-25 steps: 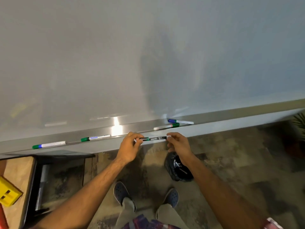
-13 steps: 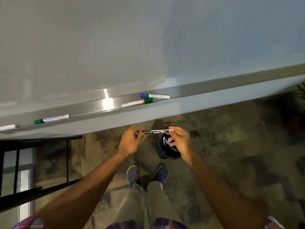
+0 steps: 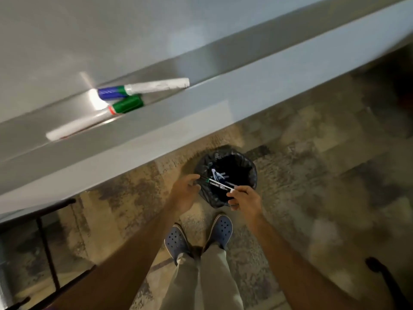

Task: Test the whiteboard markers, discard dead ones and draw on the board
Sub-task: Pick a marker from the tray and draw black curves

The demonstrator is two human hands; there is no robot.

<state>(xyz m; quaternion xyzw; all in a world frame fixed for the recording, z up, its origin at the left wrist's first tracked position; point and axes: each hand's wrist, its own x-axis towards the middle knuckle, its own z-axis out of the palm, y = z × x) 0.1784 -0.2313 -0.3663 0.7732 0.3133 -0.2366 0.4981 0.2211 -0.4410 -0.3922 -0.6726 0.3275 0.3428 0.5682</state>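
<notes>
Right hand (image 3: pixel 244 198) pinches the black Camlin marker (image 3: pixel 220 186) by its end above the lined bin (image 3: pixel 251 175), left hand (image 3: pixel 185 193) loose-fingered, holding nothing; release only once centred over the opening.

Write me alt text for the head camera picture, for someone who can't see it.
Seen from above, a person's right hand pinches a black marker with a green end over a small bin lined with a black plastic bag, the left hand open beside it. Two white markers, blue-capped and green-capped, lie on the whiteboard's metal tray.
</notes>
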